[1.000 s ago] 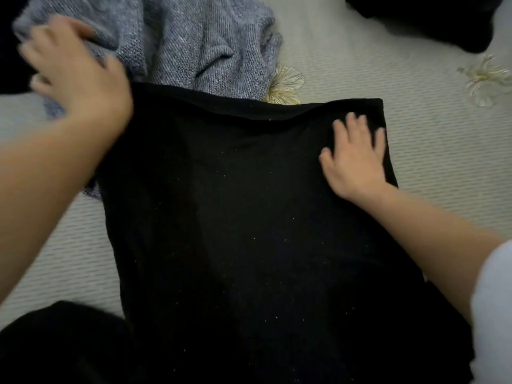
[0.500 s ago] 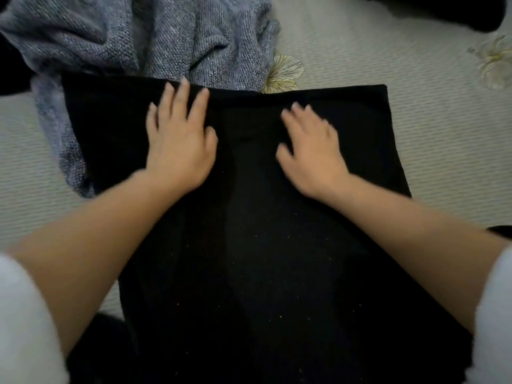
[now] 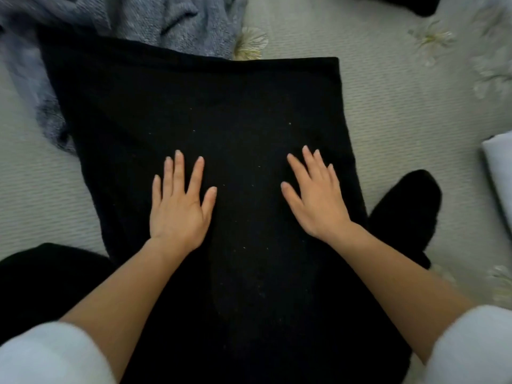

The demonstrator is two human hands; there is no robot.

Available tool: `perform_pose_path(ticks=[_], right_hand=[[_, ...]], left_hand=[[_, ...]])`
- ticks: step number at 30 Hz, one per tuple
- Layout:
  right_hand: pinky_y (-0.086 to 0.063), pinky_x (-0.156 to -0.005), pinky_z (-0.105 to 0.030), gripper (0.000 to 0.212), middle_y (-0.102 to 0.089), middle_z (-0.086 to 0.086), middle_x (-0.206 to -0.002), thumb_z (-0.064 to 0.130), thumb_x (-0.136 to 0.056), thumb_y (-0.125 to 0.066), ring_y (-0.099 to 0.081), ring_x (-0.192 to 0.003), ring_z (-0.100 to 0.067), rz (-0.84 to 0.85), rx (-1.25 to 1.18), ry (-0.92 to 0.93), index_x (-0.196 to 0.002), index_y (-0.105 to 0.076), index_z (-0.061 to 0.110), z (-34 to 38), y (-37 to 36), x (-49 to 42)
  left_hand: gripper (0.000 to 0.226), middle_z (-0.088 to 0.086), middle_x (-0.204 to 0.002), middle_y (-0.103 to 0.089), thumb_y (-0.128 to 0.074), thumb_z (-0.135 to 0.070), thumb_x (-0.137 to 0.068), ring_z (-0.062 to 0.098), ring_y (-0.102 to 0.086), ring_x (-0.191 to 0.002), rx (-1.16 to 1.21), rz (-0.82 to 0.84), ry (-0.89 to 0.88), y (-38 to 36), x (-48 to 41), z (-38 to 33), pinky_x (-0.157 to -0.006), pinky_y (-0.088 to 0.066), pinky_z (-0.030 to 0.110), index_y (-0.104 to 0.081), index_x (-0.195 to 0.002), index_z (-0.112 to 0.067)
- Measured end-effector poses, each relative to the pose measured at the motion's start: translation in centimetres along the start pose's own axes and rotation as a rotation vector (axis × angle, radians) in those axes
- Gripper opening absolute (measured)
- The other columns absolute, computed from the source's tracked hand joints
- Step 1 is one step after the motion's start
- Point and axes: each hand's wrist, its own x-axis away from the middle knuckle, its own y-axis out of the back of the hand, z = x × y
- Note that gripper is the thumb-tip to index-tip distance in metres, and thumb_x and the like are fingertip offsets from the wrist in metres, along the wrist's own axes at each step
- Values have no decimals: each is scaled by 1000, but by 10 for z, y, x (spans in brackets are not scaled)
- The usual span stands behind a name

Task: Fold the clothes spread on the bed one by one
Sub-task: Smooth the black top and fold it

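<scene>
Black garment: lying flat on the bed, appearing partly folded.
Left hand: pressing it, fingers straight, gripping nothing.
Right hand: pressing likewise, gripping nothing.
Remaining: grey sweater, farther up the bed, awaiting folding.

Spread flat under the fingers, black garment, dotted with pale lint, reaching well past the fingertips to a straight far edge; crumpled beyond that edge, left of the fingertips, grey knit sweater, near part under the black cloth

Bed — black garment, grey knit
</scene>
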Motion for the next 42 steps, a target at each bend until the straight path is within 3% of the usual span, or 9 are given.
perform_pose_path(ticks=[5,9,15,21,24,27,31,36,42], right_hand=[[-24,-109,-42,39,-49,-3,-137,25,-92,-49,-37,-131,-21,-426,-329,-296,-130,-52,16,-65,50,45],[-35,-103,-36,33,-50,-14,-120,7,-89,-53,-48,-114,-25,-581,-425,-551,-122,-52,1,-129,60,102],[-36,-73,-25,22,-54,-5,-91,21,-90,-59,-50,-79,-12,-429,-813,-736,-102,-58,2,-172,44,116],[-51,-87,-41,21,-65,-18,-99,17,-78,-68,-61,-99,-32,-112,-671,-600,-95,-67,4,-171,46,86],[-47,-58,-27,4,-64,-8,-78,11,-81,-64,-60,-77,-22,-182,-1110,-674,-77,-64,13,-174,75,85],[-44,-60,-29,7,-59,-3,-69,11,-67,-67,-56,-70,-17,-496,-1383,-813,-64,-61,14,-206,112,98],[-38,-51,-23,10,-49,-2,-62,14,-64,-66,-46,-62,-15,-484,-1022,-865,-67,-57,10,-237,116,151],[-44,-87,-38,37,-57,-17,-106,3,-75,-64,-55,-100,-31,-218,-817,-958,-111,-55,-2,-251,77,179],[-35,-87,-43,40,-50,-7,-104,8,-60,-54,-45,-101,-27,-336,-324,-205,-100,-54,8,-220,80,190]], left_hand=[[64,1,-156,25,-10,-56,-94,14,29,-140,206,-21,-83,5,67,-53,-114,11,36,12,-148,-30],[61,-1,-153,32,-1,-56,-94,11,36,-137,268,87,-195,-19,142,-119,-110,22,29,22,-145,-31],[65,2,-146,43,0,-54,-93,16,40,-135,208,162,-140,-59,174,-189,-109,24,34,25,-144,-24],[66,0,-141,50,2,-58,-90,14,43,-133,157,224,-85,-61,172,-194,-107,28,33,34,-139,-27],[66,-2,-135,56,3,-60,-88,13,49,-128,145,308,-64,-57,168,-195,-108,26,35,37,-136,-29],[69,-1,-128,60,-2,-63,-90,15,54,-122,112,391,-36,-52,163,-201,-108,25,37,39,-134,-28],[77,-2,-124,63,5,-72,-80,14,56,-118,107,452,-28,-48,162,-206,-106,27,38,40,-133,-28],[80,-1,-127,61,8,-75,-75,16,54,-120,84,462,-14,-47,162,-205,-108,25,39,42,-132,-29],[80,4,-134,55,5,-74,-78,19,47,-128,61,468,-5,-46,161,-208,-110,22,41,40,-133,-27]])
